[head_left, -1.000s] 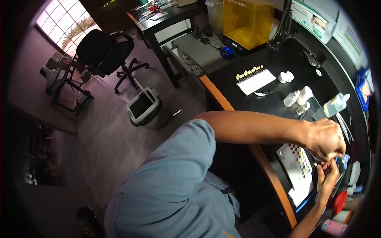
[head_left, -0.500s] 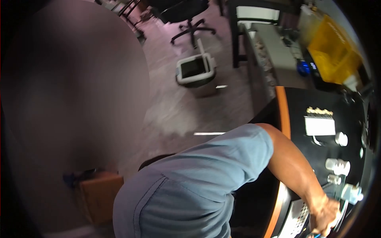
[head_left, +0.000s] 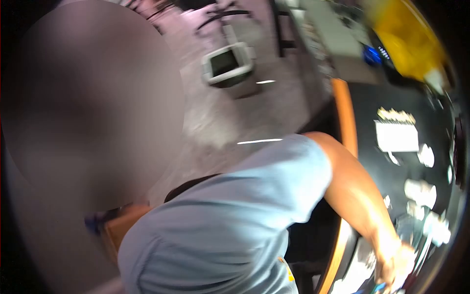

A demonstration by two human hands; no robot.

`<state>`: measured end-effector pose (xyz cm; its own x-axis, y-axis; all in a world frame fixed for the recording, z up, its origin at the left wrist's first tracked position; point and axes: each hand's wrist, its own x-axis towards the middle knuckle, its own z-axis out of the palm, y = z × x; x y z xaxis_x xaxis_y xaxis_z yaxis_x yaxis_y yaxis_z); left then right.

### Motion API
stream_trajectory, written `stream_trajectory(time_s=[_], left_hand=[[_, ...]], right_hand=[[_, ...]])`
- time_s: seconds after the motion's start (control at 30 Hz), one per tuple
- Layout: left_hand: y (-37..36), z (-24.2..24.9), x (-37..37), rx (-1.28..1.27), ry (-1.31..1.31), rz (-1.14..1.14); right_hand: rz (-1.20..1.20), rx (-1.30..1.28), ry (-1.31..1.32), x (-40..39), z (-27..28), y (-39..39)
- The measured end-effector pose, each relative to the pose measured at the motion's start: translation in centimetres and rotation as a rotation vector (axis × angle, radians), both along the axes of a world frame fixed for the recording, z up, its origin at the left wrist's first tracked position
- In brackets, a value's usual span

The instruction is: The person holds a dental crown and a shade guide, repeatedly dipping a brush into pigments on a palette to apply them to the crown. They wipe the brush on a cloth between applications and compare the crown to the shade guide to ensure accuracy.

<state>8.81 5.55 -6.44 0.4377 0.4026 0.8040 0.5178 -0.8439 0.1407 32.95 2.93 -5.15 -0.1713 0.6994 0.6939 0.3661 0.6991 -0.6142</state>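
My left hand (head_left: pixel 396 262) reaches over the black table from a light blue sleeve (head_left: pixel 289 181). Its fingers look curled together, and a bit of something blue (head_left: pixel 379 287) shows at their lower edge; blur hides what it is. Beside the wrist, towards the table's front edge, lies a pale sheet or tray (head_left: pixel 360 262), smeared by motion. On the other side of the hand stand a pale bluish bottle-like item (head_left: pixel 437 229) and white containers (head_left: pixel 420 192). My right hand is out of the frame.
The black table (head_left: pixel 364 103) has an orange edge (head_left: pixel 345 117). On it lies a white rectangular block (head_left: pixel 397 136) near a round white piece (head_left: pixel 426 155). Beyond are a yellow bag (head_left: pixel 409 41) and a blue object (head_left: pixel 371 55). A bin (head_left: pixel 227 66) and cardboard box (head_left: pixel 125 223) stand on the floor.
The view has shifted and blurred, so the bin, table and items on it appear higher. My left hand stays near the same table items, fingers still curled.
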Motion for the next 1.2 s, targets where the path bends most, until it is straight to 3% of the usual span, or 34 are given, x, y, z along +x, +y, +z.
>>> stream_trajectory(time_s=[0.1,0.13,0.17,0.23,0.43,0.53,0.63,0.93,1.2], left_hand=[[-2.0,1.4,0.3,-0.076,0.022,-0.079],[-2.3,1.9,-0.3,-0.29,0.032,-0.153],[-3.1,2.1,-1.0,-0.122,-0.074,-0.079],[-3.3,2.0,-1.8,-0.052,-0.093,-0.01],[-3.9,3.8,-3.3,-0.147,-0.157,-0.073],[-4.4,4.5,-3.7,-0.26,-0.134,-0.12],[-4.7,4.7,-3.6,-0.334,-0.1,-0.153],[-5.4,4.9,-3.3,-0.498,-0.096,-0.194],[-5.6,4.9,-3.0,-0.502,-0.05,-0.219]], right_hand=[[-0.022,-0.098,0.086,1.9,0.0,-1.6],[-0.027,-0.132,0.13,2.3,-0.1,-2.2],[-0.037,-0.149,0.163,2.6,-0.2,-2.8],[-0.097,-0.129,0.125,1.5,0.5,-4.0],[0.026,0.019,0.055,-1.8,3.0,-5.6],[-0.035,0.01,0.118,-3.3,4.1,-6.2],[-0.038,0.14,-0.012,-2.7,4.5,-6.3],[0.306,-0.024,0.368,-4.0,3.7,-7.1],[0.318,0.039,0.341,-4.0,3.8,-7.1]])
